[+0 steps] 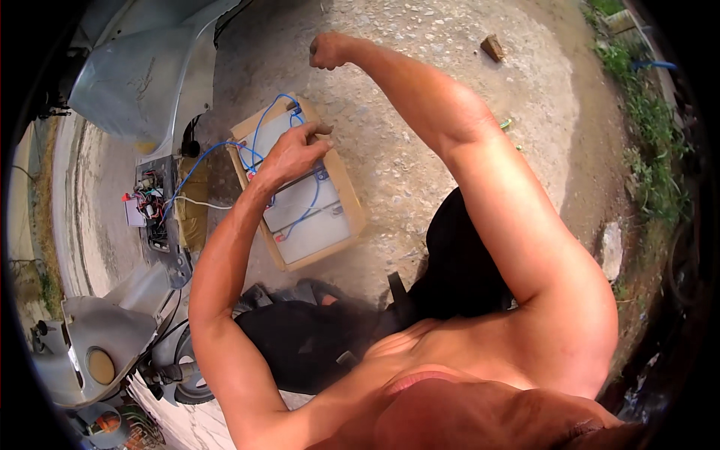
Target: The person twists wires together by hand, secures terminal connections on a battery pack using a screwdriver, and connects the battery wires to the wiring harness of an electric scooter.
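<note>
A cardboard box (351, 199) stands on the ground before me, packed with grey block-shaped batteries (319, 234) joined by blue wires (260, 135). Over its middle is my left hand (292, 156), palm down, fingers stretched to the right and a little apart, with nothing visible between them. Whether it touches the batteries I cannot tell. Farther out, beyond the box's far end, my right hand (330, 51) is raised with its fingers curled closed; what they hold, if anything, is hidden. One blue wire runs left from the box to an opened compartment full of wiring (154, 201).
Grey vehicle body panels (142, 82) stand at the far left, more (112, 330) at the near left beside a wheel (191, 367). A brown block (492, 48) lies on the rough ground at the far right. Weeds (652, 142) line the right edge.
</note>
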A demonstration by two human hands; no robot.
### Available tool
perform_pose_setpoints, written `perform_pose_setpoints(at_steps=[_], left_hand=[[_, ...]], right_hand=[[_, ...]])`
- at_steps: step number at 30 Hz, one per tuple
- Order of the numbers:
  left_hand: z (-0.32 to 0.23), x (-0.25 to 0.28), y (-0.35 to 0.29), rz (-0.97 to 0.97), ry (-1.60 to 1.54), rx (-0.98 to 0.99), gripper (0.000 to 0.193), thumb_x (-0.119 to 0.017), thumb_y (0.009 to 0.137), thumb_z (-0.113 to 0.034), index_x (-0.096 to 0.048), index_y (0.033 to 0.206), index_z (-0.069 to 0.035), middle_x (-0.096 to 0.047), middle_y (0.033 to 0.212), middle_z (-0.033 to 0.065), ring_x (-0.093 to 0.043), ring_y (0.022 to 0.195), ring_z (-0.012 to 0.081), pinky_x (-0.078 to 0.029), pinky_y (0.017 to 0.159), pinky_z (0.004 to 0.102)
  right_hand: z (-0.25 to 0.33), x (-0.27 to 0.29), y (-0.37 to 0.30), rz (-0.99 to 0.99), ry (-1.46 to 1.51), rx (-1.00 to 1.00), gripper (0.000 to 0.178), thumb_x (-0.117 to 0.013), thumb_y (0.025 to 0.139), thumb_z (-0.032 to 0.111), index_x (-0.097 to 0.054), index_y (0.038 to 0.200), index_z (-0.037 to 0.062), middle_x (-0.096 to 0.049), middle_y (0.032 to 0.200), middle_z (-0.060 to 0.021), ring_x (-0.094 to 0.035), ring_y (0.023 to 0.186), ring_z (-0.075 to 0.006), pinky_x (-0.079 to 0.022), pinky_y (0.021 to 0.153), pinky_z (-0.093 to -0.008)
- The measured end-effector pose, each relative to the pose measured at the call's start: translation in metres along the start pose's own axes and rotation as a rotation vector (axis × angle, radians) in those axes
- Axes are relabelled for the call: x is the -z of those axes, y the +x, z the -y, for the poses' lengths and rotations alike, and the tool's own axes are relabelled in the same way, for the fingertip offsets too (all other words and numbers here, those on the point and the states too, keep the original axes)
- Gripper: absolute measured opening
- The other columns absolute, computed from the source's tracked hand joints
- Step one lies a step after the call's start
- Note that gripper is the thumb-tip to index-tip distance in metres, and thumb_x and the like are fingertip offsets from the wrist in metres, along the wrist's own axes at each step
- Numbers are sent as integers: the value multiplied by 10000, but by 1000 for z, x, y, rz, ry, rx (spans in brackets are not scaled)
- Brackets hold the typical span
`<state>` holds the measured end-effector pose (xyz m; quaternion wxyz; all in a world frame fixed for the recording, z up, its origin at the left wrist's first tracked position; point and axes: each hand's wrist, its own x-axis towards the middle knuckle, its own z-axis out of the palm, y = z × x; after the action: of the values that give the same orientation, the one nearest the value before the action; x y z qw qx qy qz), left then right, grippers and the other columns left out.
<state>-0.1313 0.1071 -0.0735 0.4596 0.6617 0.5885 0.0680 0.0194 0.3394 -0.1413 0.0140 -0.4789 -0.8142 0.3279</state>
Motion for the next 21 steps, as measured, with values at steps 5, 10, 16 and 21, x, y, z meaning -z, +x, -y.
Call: perform_pose_setpoints(at_steps=[5, 10, 16, 21], left_hand=[[11, -4, 4, -8, 0, -5, 452, -655, 979, -248, -631, 1339, 25, -699, 971, 99, -631, 848, 155, -522, 772, 292], [7, -2, 6, 4, 6, -6, 460, -653, 979, -257, -630, 1340, 29, -699, 980, 100, -628, 847, 152, -522, 772, 293], [12, -2, 6, -12, -36, -23, 460, -651, 974, -249, -634, 1339, 32, -696, 977, 88, -594, 802, 143, -503, 732, 287], [10, 0, 3, 28, -118, 18, 454, -654, 972, -233, -633, 1343, 29, -695, 987, 84, -569, 789, 126, -481, 700, 267]], right_hand=[[-1, 0, 0, 16, 20, -16, 295, -635, 828, 254, -777, 954, 28, -761, 801, -92, -716, 679, -239, -581, 657, -386], [-9, -3, 7, 35, 40, -9, 279, -645, 832, 258, -774, 920, 27, -755, 786, -96, -713, 676, -242, -574, 649, -392], [-3, 1, 3, 35, -46, 27, 268, -628, 835, 254, -772, 896, 37, -745, 761, -118, -714, 679, -257, -568, 651, -408], [2, -3, 2, 32, -47, 33, 281, -601, 838, 250, -771, 890, 32, -735, 748, -134, -717, 683, -271, -572, 668, -418]])
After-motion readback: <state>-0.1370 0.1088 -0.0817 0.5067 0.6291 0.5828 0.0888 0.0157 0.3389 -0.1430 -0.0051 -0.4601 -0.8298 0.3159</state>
